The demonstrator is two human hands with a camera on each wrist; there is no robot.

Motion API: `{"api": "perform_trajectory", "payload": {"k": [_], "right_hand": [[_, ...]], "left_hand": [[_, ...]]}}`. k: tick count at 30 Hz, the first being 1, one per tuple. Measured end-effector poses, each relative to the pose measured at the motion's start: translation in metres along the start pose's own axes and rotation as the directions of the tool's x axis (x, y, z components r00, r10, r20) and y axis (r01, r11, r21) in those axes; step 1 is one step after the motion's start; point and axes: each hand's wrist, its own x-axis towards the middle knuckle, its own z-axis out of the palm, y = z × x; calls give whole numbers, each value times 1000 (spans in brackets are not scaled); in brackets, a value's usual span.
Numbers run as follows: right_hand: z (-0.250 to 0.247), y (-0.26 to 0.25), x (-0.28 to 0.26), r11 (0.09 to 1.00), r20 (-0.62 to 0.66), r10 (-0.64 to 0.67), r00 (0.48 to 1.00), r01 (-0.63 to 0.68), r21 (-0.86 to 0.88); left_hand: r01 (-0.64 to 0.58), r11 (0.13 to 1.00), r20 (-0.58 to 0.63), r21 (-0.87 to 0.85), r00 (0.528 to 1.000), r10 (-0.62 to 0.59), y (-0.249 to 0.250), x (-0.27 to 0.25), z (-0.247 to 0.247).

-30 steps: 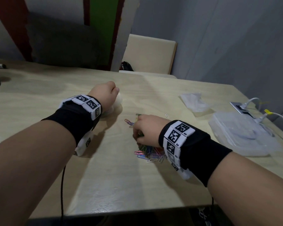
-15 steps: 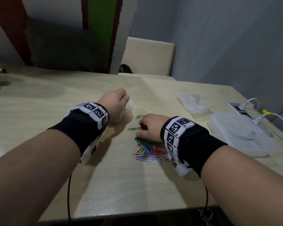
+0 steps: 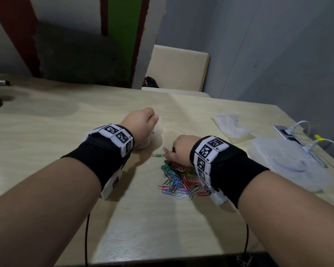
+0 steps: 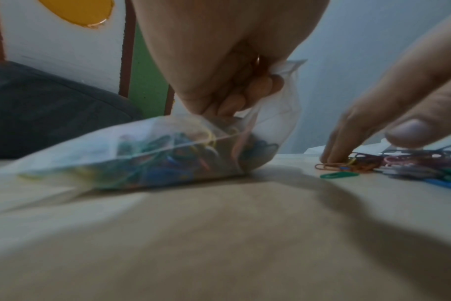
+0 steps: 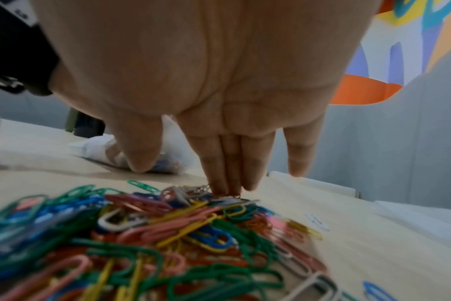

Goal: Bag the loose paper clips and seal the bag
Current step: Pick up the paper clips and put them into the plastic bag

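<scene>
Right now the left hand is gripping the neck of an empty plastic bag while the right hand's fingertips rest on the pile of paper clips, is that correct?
Not quite: the plastic bag is not empty. The left wrist view shows coloured clips already inside it. The rest holds: the left hand grips its neck, and the right hand has fingertips on the pile of paper clips.

Your pale wooden tabletop [image 3: 46, 143] carries a heap of coloured paper clips [image 3: 178, 180] near the middle, a part-filled clear bag [image 4: 142, 160] just left of it, a crumpled plastic bag [image 3: 229, 125] far right, and a clear plastic box [image 3: 285, 160] at the right edge.
</scene>
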Motion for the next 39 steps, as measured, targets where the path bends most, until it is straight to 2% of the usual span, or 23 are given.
{"api": "perform_trajectory", "payload": {"k": [3, 5, 7, 12, 14, 17, 19, 22, 27, 36, 39], "right_hand": [[-3, -10, -4, 989, -34, -113, 993, 116, 87], [0, -22, -10, 977, 30, -193, 981, 189, 101], [4, -27, -16, 976, 88, -202, 975, 193, 100], [3, -13, -26, 991, 133, -104, 986, 92, 97], [3, -5, -26, 987, 60, -62, 996, 53, 151], [3, 16, -24, 958, -74, 109, 991, -85, 276], [3, 31, -27, 946, -12, 196, 981, -185, 268], [4, 39, -31, 954, 107, 198, 974, -216, 208], [8, 29, -30, 949, 29, 231, 973, -232, 212], [0, 26, -28, 966, 16, 207, 978, -206, 157], [-2, 31, -32, 952, 17, 227, 974, -225, 206]], "left_hand": [[5, 1000, -2, -4, 1000, -5, 0, -1, 0], [5, 1000, -7, -8, 1000, -5, 0, -1, -1], [0, 1000, -7, -10, 1000, 0, 0, -1, -1], [1, 1000, 5, -23, 1000, -1, 2, -3, 0], [-21, 999, 5, -39, 1000, 21, 4, -4, 0], [-68, 994, 26, -88, 997, 71, 12, -8, 1], [-91, 984, 53, -153, 994, 100, 17, -11, 4], [-131, 967, 52, -216, 988, 145, 23, -12, 9], [-158, 969, 17, -189, 986, 164, 25, -9, 12], [-143, 978, 34, -152, 988, 150, 22, -7, 13], [-131, 980, 49, -147, 989, 139, 23, -7, 13]]}}
